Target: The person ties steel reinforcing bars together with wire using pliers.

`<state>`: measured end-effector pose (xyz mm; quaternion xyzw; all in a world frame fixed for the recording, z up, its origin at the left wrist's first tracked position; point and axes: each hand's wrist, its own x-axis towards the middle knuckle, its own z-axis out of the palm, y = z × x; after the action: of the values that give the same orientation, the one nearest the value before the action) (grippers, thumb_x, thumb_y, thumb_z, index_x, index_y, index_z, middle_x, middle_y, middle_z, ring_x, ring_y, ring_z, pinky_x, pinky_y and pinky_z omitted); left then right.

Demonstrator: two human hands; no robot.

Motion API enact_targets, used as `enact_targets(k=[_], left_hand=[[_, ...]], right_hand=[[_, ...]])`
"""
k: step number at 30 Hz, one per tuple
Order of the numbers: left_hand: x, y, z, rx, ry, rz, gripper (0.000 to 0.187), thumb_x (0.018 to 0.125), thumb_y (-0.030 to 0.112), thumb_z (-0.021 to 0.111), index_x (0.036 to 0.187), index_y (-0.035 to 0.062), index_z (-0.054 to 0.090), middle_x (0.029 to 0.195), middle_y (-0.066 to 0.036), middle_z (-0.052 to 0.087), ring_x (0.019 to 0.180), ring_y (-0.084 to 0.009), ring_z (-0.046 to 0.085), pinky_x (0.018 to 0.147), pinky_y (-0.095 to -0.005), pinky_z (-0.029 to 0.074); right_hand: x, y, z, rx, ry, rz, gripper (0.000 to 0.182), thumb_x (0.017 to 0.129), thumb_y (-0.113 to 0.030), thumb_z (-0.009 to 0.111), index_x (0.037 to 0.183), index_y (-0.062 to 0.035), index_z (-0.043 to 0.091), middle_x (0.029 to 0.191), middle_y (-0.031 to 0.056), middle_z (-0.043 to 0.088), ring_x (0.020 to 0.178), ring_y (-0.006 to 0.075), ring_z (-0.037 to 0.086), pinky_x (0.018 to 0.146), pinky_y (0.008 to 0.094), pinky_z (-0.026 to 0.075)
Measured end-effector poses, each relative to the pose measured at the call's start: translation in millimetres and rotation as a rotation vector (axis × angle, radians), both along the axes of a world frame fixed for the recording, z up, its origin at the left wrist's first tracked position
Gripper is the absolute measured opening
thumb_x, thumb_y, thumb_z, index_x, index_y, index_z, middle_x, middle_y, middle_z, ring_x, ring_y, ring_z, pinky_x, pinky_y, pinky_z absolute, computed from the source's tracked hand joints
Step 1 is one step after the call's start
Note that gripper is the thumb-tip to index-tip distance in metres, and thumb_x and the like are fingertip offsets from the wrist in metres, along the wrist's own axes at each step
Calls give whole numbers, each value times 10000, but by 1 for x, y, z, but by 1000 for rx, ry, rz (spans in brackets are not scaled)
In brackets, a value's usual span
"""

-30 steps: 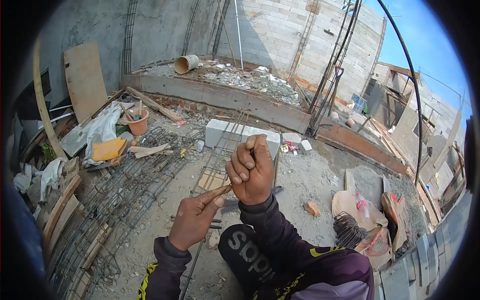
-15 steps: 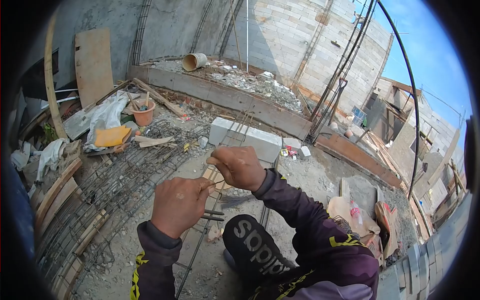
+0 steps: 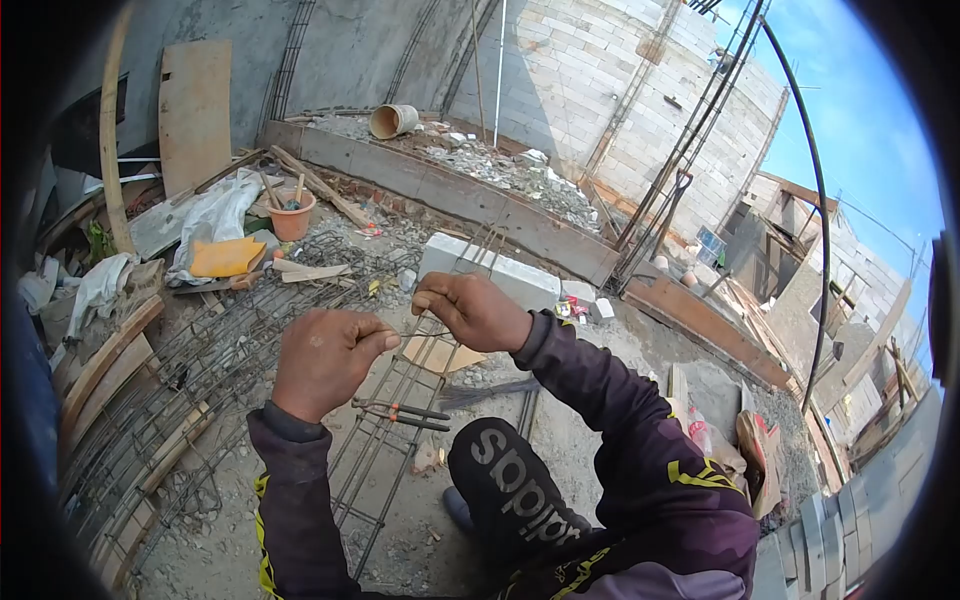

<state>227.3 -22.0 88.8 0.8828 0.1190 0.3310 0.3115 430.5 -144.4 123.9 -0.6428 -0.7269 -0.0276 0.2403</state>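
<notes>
Both hands are raised over a narrow rebar cage (image 3: 385, 440) that lies on a white block (image 3: 530, 285) at its far end. My left hand (image 3: 325, 360) is closed in a pinch, thumb against the fingers. My right hand (image 3: 472, 308) also pinches, slightly higher and farther off. A thin wire seems to run between the fingertips; it is hard to make out. Below the hands, pincers (image 3: 405, 414) with dark handles and orange marks rest across the cage bars. My knee in black trousers (image 3: 515, 480) is right beside the cage.
More rebar cages (image 3: 190, 400) lie on the left. Beyond them are an orange bucket (image 3: 291, 216), a yellow sheet (image 3: 226, 257) and wood scraps. A concrete beam (image 3: 450, 205) crosses the back, with rubble behind. Upright rebar (image 3: 690, 130) stands at right.
My left hand has moved up and left, away from the cage. My right hand has shifted slightly up and left. The pincers show more fully now, and the view has shifted a little.
</notes>
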Motion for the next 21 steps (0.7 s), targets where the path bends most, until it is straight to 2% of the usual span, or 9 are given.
enact_targets(k=[1,3,6,9,10,13,14,18,21], left_hand=[[3,1,1,-18,-55,-20,218,839,268,738,825,51,758,650,-107,660,576,-228,637,561,-348,465],[0,5,-4,-82,-116,-26,192,828,249,748,786,61,749,632,-93,641,578,-231,623,560,-360,454],[14,9,-5,-251,-362,-70,177,826,202,770,904,46,738,717,-47,655,607,-136,591,563,-292,444],[38,9,-6,-505,-626,-51,305,837,194,782,1078,37,680,820,-1,642,670,-76,548,577,-232,427],[45,10,-8,-568,-626,-50,449,894,259,742,1250,26,600,960,-24,686,745,-79,604,594,-211,451],[53,-9,-2,-874,-659,-314,494,934,307,693,1325,33,568,1111,-80,696,874,-105,656,663,-218,494],[58,-10,-7,-826,-617,-384,519,971,322,637,1391,37,525,1223,-124,669,968,-137,675,739,-233,521],[65,-21,-6,-696,-690,-450,452,1016,273,565,1394,27,524,1176,-103,679,955,-129,675,838,-251,522],[66,-22,-8,-708,-663,-506,412,1030,228,540,1379,9,532,1104,-81,690,914,-119,675,852,-270,535]], right_hand=[[0,0,-6,95,35,36,190,995,-184,522,984,-28,630,761,178,652,715,413,614,648,456,468],[-1,0,-8,208,130,83,247,1026,-236,508,963,-31,630,656,114,603,571,304,578,558,406,435],[6,-12,-7,164,737,34,308,1052,-294,480,948,-38,615,576,-16,464,466,107,442,459,299,364],[-8,-18,-5,353,1062,49,326,1063,-319,459,949,-46,597,592,-92,356,471,-4,311,411,213,274],[-10,-18,-4,395,1130,42,307,1064,-300,457,959,-39,579,580,-91,357,439,9,310,389,208,273],[-14,-16,-3,452,1150,-8,308,1064,-304,458,972,-36,579,580,-89,363,438,13,317,385,211,282],[-14,-16,-1,467,1126,-34,310,1064,-304,457,974,-34,579,581,-88,365,437,14,318,384,211,284],[-14,-13,-14,354,1097,-104,316,1061,-307,464,975,-27,582,582,-76,375,445,20,335,385,216,287],[-18,-15,-34,282,1137,-98,305,1060,-312,466,977,-38,572,602,-70,381,447,36,348,401,219,313]])
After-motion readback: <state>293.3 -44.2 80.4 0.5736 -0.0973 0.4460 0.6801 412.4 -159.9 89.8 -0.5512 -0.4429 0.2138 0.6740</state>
